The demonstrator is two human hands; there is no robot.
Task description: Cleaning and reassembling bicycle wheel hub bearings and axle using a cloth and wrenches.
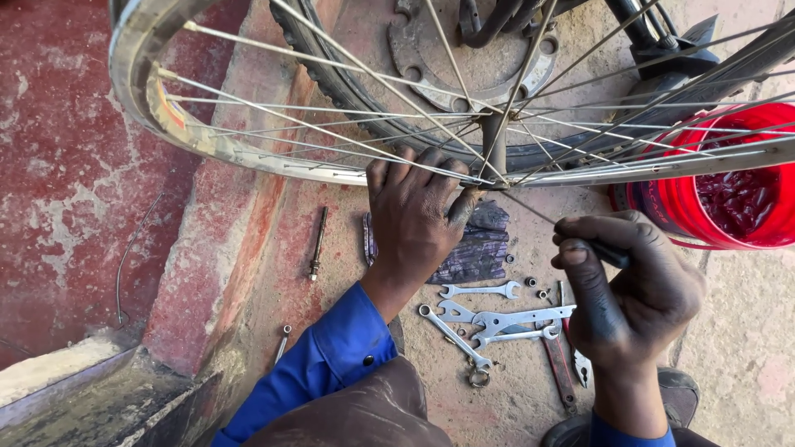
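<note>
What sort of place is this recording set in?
Probably an outdoor or roadside bicycle repair spot: a spoked wheel rim, wrenches spread on the bare concrete ground, and a red bucket nearby.

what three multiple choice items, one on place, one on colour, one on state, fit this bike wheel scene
1. Where do the spanners lie?
A. on the ground under the hands
B. in the bucket
C. hung on the wheel

2. What colour is the bucket?
A. blue
B. red
C. white

3. What is the left hand doing?
A. lying flat on the ground
B. holding a spanner
C. gripping the wheel rim

Answers:
1 A, they are spread on the ground below both hands.
2 B, its wall is bright red.
3 C, its fingers curl over the rim, while the right hand pinches a thin dark tool at a spoke.
</note>
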